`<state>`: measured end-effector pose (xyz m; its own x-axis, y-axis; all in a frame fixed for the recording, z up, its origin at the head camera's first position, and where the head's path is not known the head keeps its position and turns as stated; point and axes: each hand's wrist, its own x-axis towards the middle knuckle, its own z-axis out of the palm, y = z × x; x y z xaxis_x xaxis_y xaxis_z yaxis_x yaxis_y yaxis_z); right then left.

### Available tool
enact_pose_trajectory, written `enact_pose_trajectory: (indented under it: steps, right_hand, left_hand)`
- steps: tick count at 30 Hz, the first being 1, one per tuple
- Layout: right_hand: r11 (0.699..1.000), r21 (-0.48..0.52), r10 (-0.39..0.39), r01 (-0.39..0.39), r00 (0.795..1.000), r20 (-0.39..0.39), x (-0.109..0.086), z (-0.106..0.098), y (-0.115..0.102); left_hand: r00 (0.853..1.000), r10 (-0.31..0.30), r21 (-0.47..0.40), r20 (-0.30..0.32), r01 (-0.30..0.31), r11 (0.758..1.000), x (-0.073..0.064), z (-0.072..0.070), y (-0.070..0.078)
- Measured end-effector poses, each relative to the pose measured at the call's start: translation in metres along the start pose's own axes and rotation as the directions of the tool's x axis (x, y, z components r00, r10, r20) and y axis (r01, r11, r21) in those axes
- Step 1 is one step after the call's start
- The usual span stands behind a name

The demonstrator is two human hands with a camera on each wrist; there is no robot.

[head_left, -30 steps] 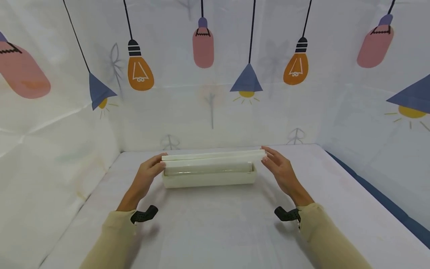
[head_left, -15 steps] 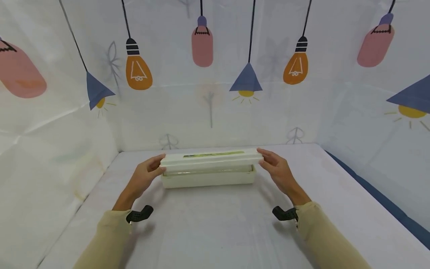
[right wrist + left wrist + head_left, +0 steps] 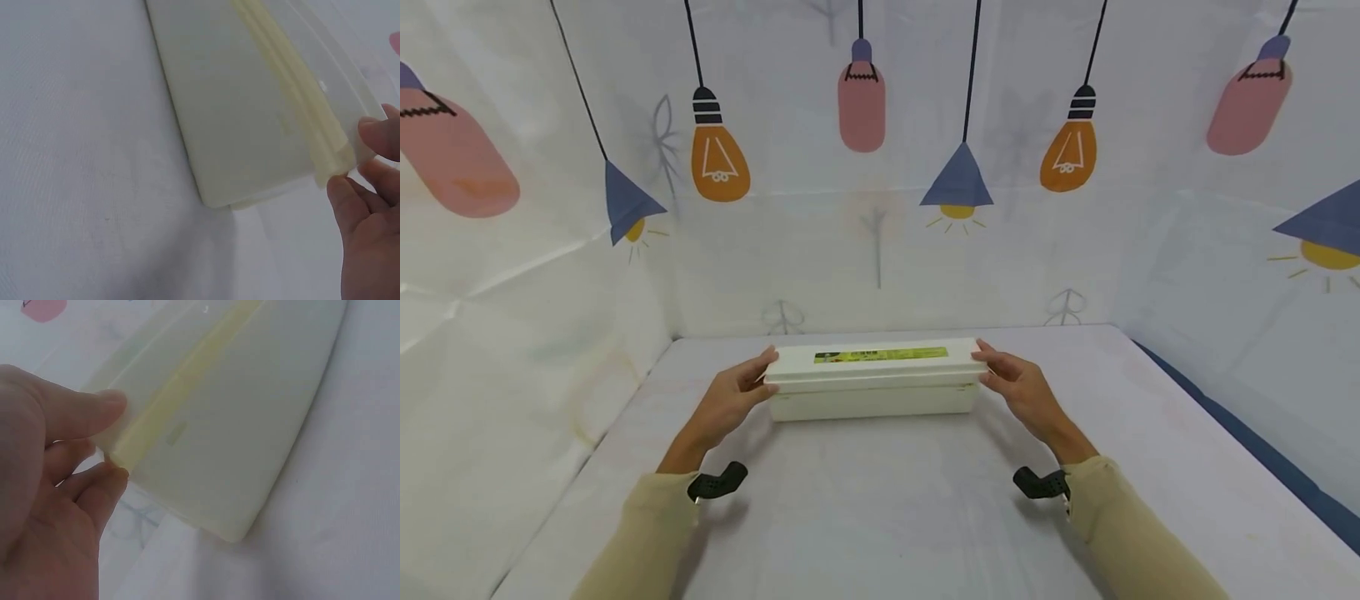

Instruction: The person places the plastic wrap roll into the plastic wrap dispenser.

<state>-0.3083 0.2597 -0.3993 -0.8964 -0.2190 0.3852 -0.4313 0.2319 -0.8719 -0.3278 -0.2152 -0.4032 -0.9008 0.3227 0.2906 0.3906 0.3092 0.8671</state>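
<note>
A long off-white cling film box [image 3: 872,406] stands on the table toward the back. Its lid [image 3: 797,365], which bears a yellow-green label [image 3: 882,355], lies over the box's top, and the roll inside is hidden. My left hand [image 3: 724,404] grips the lid's left end, thumb on the near side. The right hand [image 3: 1026,398] holds the other end in the same way. In the left wrist view, a pale yellow strip [image 3: 172,394] runs between lid and box, with fingertips right at its end. The right wrist view has a matching strip [image 3: 300,87] by the fingers [image 3: 350,200].
A white cloth [image 3: 880,508] covers the table. Behind it and at both sides hang white sheets printed with lamps and bulbs [image 3: 721,162]. A dark blue edge [image 3: 1247,442] runs along the right side. Black wrist mounts [image 3: 718,481] sit at both cuffs.
Both hands have brought the lid down and tilted it level onto the box. The roll, visible a second ago, is now covered, and the label has come into view.
</note>
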Motion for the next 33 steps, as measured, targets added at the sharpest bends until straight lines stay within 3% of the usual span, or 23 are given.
enact_pose_trajectory:
  steps: [7, 15, 23, 33]
  right_hand:
    - [1.000, 0.022, 0.007, -0.007, 1.000, 0.009, 0.004, 0.002, 0.006]
    - [0.999, 0.031, 0.022, -0.022, 1.000, 0.013, 0.006, 0.009, 0.010]
    - [0.999, -0.042, 0.034, -0.034, 0.999, -0.003, 0.003, 0.009, 0.011]
    - [1.000, -0.006, 0.028, -0.028, 1.000, -0.002, 0.001, 0.007, 0.010]
  left_hand:
    - [1.000, 0.008, 0.057, -0.024, -0.007, 0.998, 0.003, -0.002, 0.003]
    - [0.999, -0.020, 0.054, -0.047, 0.022, 0.998, -0.003, -0.002, 0.000]
    - [0.999, -0.020, 0.046, -0.049, 0.022, 0.999, -0.004, 0.002, -0.009]
    - [0.997, -0.012, 0.050, -0.083, 0.016, 0.999, -0.008, 0.007, -0.008]
